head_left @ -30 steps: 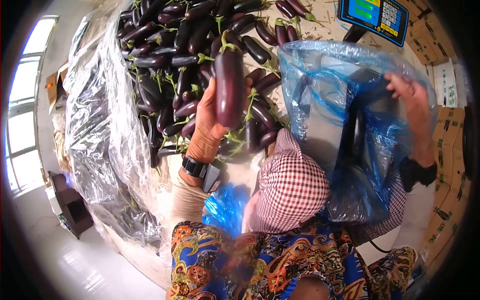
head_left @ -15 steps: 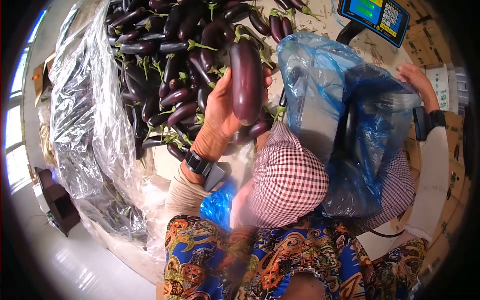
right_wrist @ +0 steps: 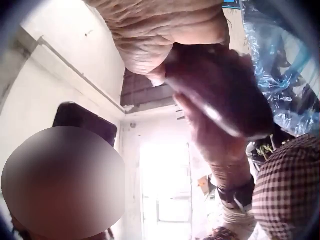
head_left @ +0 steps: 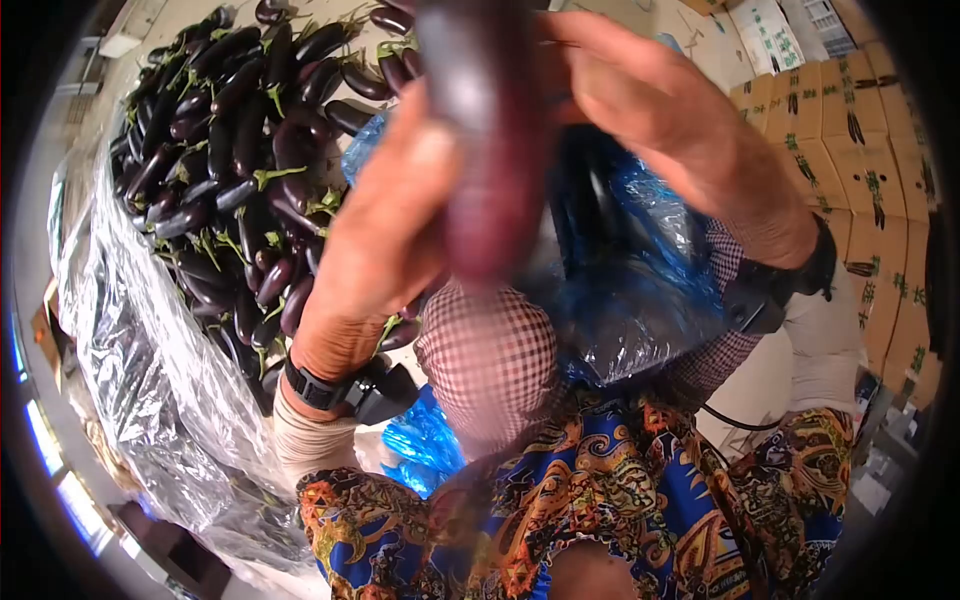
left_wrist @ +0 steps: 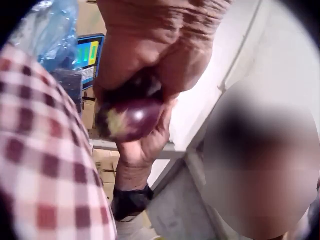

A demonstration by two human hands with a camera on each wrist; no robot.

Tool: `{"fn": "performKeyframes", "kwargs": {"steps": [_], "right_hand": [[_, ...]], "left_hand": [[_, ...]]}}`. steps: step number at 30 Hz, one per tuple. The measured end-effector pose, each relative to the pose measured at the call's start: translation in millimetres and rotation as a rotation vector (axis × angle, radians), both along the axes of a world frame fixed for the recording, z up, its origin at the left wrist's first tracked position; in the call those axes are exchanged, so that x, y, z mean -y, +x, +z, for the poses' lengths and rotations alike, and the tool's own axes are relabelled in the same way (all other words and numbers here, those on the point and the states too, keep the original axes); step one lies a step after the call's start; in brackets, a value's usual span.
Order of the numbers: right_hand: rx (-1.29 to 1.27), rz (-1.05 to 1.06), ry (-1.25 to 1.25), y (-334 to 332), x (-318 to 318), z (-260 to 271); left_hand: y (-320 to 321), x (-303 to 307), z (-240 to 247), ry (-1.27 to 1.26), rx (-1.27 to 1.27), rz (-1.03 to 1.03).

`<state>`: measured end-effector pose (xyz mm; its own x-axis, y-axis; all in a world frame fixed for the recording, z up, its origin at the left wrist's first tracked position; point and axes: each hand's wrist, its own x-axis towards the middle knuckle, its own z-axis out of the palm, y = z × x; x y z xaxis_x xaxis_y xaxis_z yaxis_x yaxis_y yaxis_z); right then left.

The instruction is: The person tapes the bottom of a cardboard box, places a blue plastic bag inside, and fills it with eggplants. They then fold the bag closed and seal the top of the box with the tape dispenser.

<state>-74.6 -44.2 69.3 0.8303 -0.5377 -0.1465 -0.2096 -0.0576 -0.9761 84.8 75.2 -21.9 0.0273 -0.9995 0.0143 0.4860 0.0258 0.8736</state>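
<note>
A glossy dark purple eggplant (head_left: 490, 170) is raised close to the head camera, blurred. My left hand (head_left: 375, 215) grips it from the left side. From the right, my right hand (head_left: 670, 120) holds its upper part, with its fingertips partly hidden behind the eggplant. In the left wrist view, the pale end of the eggplant (left_wrist: 132, 120) shows between both hands. The right wrist view has its rounded body (right_wrist: 225, 95) stretching from my right palm across to the left hand. Below the hands, a blue plastic bag (head_left: 640, 300) stands with dark eggplants inside.
A large pile of eggplants (head_left: 225, 150) covers the left of the table, bordered by a clear plastic sheet (head_left: 150, 370). Cardboard boxes (head_left: 840, 140) line the right side. A scale display (left_wrist: 90, 55) is up behind the bag. Red checked cloth (head_left: 490, 350) lies below the hands.
The eggplant has come up toward the head camera in my left hand. My right hand has left the far side of the bag and moved onto the eggplant. The head view has shifted right.
</note>
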Motion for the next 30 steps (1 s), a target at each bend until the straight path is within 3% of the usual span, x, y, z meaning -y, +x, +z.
{"fn": "performKeyframes", "kwargs": {"steps": [3,4,5,6,9,11,12,15,17,18,21,23,26,30], "right_hand": [[0.126,-0.042,0.316,-16.3,10.4,-14.2],[0.12,-0.061,0.367,-27.6,14.0,-22.0],[0.079,-0.024,0.249,-51.0,28.8,-43.6],[0.076,-0.03,0.249,-64.8,26.9,-46.2],[-0.152,-0.175,0.362,-98.4,21.1,-46.3],[-0.444,-0.005,0.5,-115.1,25.3,-47.7],[-0.445,-0.011,0.503,-119.1,26.4,-50.4],[-0.394,0.209,0.199,-126.3,29.1,-86.0],[-0.668,-0.054,0.228,-124.6,31.8,-137.3],[-0.671,-0.054,0.231,-122.6,35.5,-145.3],[-0.503,0.266,0.048,-117.2,37.8,-188.6],[-0.88,-0.007,-0.321,-112.2,23.9,-256.9],[-1.118,0.157,-0.217,-96.7,26.6,-257.8],[-1.241,0.167,-0.257,-81.7,12.1,-250.1]], "left_hand": [[-22.6,20.6,11.6,-0.203,0.52,0.055],[-19.6,20.3,21.3,-0.057,0.62,-0.095],[-16.0,20.1,26.1,0.091,0.715,-0.247],[-12.7,19.2,20.1,0.049,0.77,-0.245],[2.0,15.2,0.9,0.161,0.531,-0.299],[11.6,12.6,-16.7,0.194,0.521,-0.297],[14.1,11.9,-24.9,0.224,0.517,-0.291],[13.8,7.7,-46.9,0.253,0.505,-0.327],[12.6,4.8,-56.1,0.251,0.514,-0.335],[11.8,3.2,-58.7,0.26,0.532,-0.322],[12.0,-3.5,-64.9,0.299,0.526,-0.292],[12.9,-10.8,-70.1,0.331,0.501,-0.277],[14.7,-24.1,-82.7,0.413,0.486,-0.194],[17.5,-40.8,-103.3,0.458,0.437,-0.127]]}}
